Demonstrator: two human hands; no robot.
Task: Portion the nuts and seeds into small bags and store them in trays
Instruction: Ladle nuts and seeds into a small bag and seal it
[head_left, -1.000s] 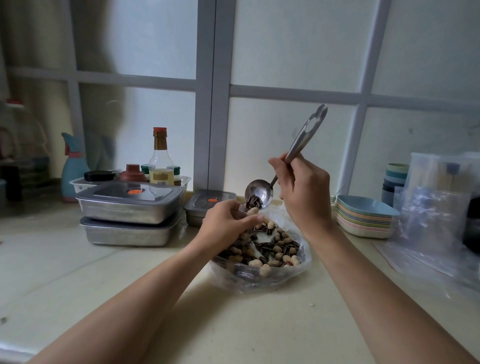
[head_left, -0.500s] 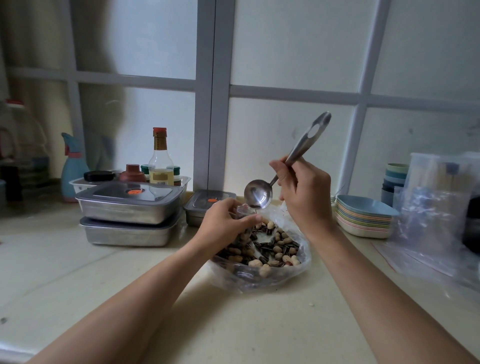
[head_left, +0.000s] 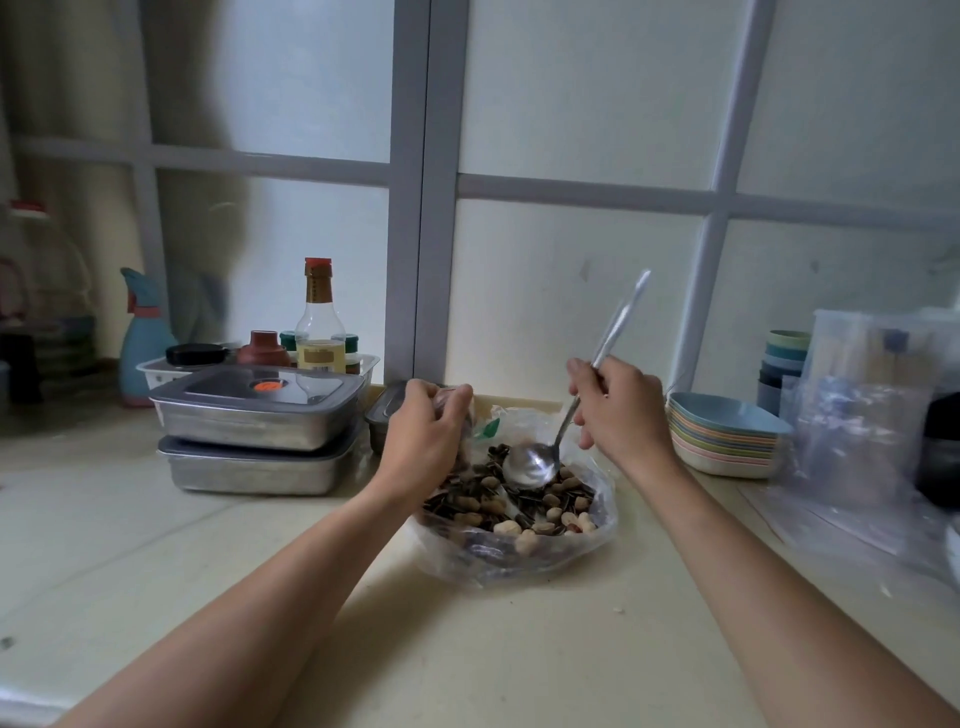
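At the far left a spray bottle (head_left: 140, 338) stands by the wall. Right of it, two lidded metal trays (head_left: 254, 423) are stacked on the counter (head_left: 156, 545), with a sauce bottle (head_left: 319, 317) in a white bin just behind them. A smaller tray (head_left: 378, 415) shows just past the left hand (head_left: 423, 441).

The left hand hovers over the left edge of the open bag (head_left: 519, 558) of nuts and seeds (head_left: 514, 512). Its fingers are curled round a small clear bag (head_left: 458, 410), which is mostly hidden by the hand. The open bag lies on the counter between the two forearms, nearer than both hands.

The spoon (head_left: 530, 465) has its bowl down on the far side of the heap, and its handle slants up and right. The right hand (head_left: 618, 410) pinches the handle partway up, fingers curled, above the bag's right rim.

Further right sit stacked plates (head_left: 722, 436), stacked cups (head_left: 784, 364) behind them, and loose clear bags (head_left: 872, 426).
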